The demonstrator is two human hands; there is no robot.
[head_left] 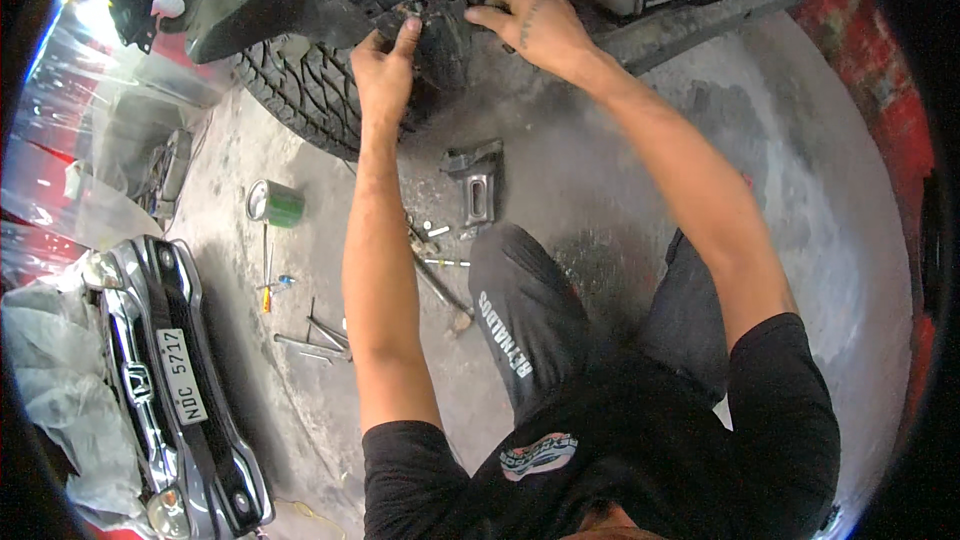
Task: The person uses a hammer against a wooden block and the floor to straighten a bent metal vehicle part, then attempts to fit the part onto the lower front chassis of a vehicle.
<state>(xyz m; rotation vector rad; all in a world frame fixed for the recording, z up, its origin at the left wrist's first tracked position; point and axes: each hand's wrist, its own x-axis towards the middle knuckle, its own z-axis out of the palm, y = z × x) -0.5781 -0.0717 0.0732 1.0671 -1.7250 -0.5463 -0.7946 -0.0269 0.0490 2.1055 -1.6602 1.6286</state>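
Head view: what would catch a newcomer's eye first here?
Both bare hands reach up to a dark part under the car's front: the left hand presses its edge, the right hand grips it from above, beside the tyre. A detached bumper lies on the concrete floor at lower left. A green can and scattered hand tools lie between.

both hands (385, 70) (530, 25) raised, fingers curled

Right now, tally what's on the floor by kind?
Green can: 1
Black bracket part: 1
Detached front bumper: 1
Screwdriver, orange and blue handle: 1
Long metal hand tools: about 3, hard to separate
Total: about 7
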